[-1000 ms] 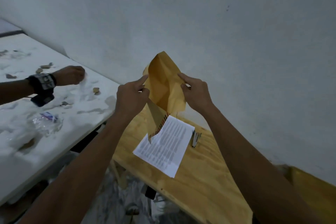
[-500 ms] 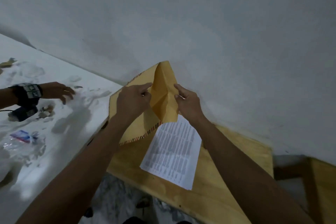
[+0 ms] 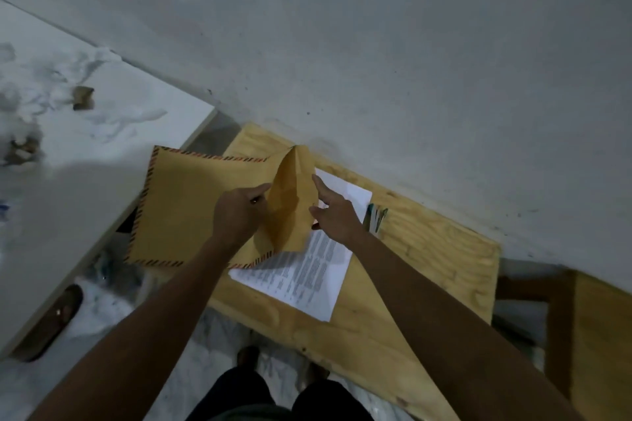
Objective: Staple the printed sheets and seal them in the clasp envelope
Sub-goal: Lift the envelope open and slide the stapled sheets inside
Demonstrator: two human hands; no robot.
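- Envelope [image 3: 191, 212], thin and floppy kraft paper, hangs off the counter [image 3: 427, 249] edge; its flap [image 3: 290, 202] stands up.
- Left hand [image 3: 236, 215] pinches the flap's near side; right hand [image 3: 337, 215] touches the other side with fingers straight.
- Printed sheets [image 3: 307, 273] lie flat beneath, light and slippery; best taken by one edge.
- Stapler [image 3: 374, 219] sits just beside them.
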